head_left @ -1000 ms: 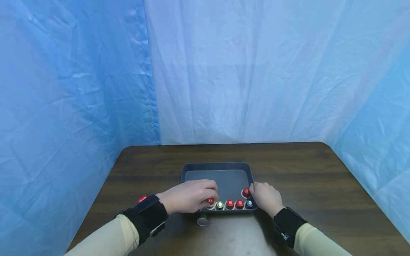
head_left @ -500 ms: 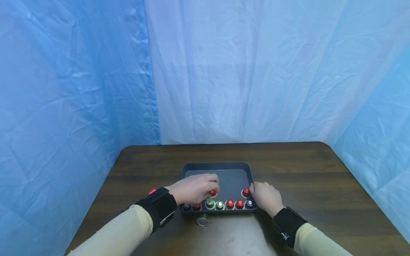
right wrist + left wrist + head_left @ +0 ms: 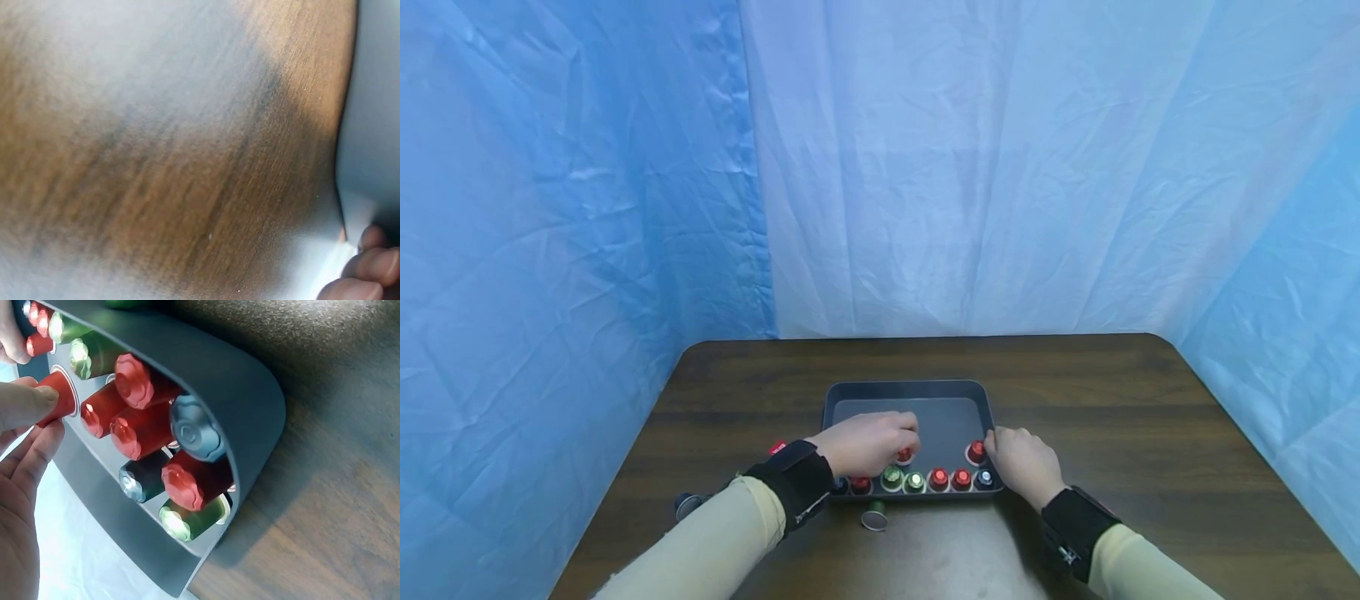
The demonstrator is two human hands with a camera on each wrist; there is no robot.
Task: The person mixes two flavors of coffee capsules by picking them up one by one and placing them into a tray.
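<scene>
One of the hands point(image 3: 867, 442) pinches a glossy red tapered capsule point(image 3: 64, 397)

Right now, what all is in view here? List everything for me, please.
Table: one, brown, centre
Tray: one, dark grey, on the table
Red capsules: seven visible, red, in the tray
Green capsules: three visible, green, in the tray
Blue capsules: three visible, bluish, in the tray
Held capsule: one, red, pinched by the left hand
Loose capsule: one, green, lying before the tray
Unclear object: one, dark, left, partly hidden
Curtains: count unclear, blue, around the table
Wristbands: two, black, on the wrists
Sleeves: two, cream, on the arms
Hands: two, bare; left at the held capsule, right hand at the tray's right rim
</scene>
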